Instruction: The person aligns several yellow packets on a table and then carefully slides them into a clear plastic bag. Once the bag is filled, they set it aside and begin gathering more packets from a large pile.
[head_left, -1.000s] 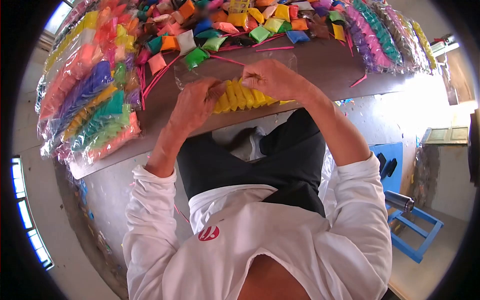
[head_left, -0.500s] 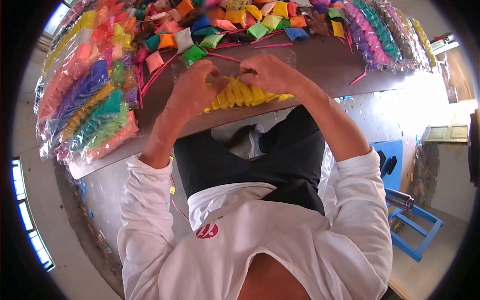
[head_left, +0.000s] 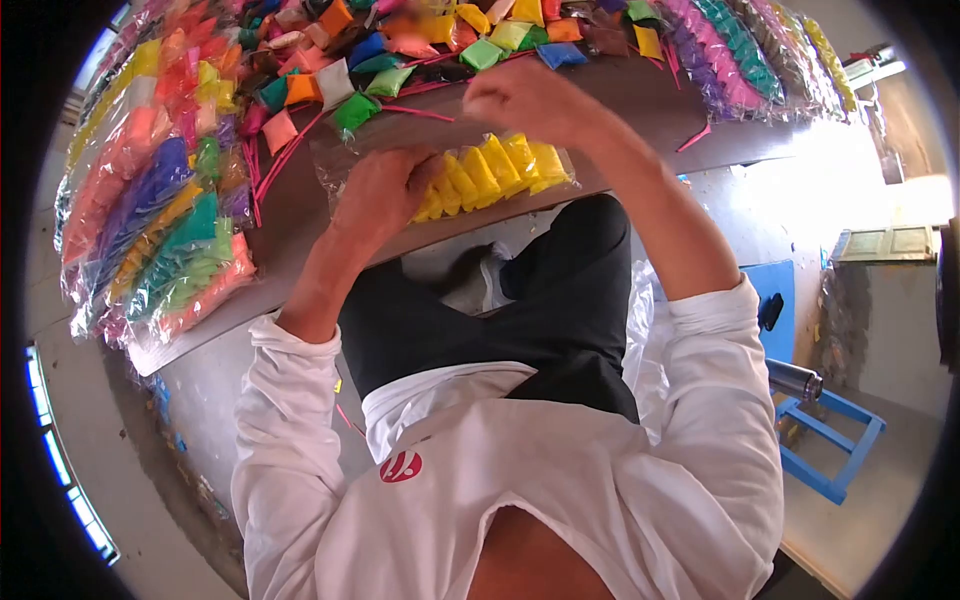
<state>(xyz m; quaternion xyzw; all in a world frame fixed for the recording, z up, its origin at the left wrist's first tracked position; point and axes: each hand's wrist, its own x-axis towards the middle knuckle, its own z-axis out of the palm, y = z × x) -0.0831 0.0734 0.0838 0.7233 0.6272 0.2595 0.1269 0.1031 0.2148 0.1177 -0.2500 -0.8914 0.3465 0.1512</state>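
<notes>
Along the table's near edge lies a clear plastic bag holding a row of several small yellow packets (head_left: 482,178). My left hand (head_left: 385,188) is closed around the left end of this bag, and its fingertips are partly hidden. Above the bag and apart from it, my right hand (head_left: 530,103) is raised over the table. Its fingers look bent but are smeared by motion, so what they hold, if anything, does not show. Nearest beyond the hands are a green packet (head_left: 356,112) and a pink strip (head_left: 418,113).
Many loose coloured packets (head_left: 400,45) lie across the far side of the brown table (head_left: 640,120). Filled clear bags are stacked at the left (head_left: 150,220) and the right (head_left: 740,60). A blue stool (head_left: 835,450) stands on the floor to the right.
My right hand has lifted off the yellow packets and moved up and away. My left hand has stayed at the bag's left end, shifting slightly down. More of the yellow row shows.
</notes>
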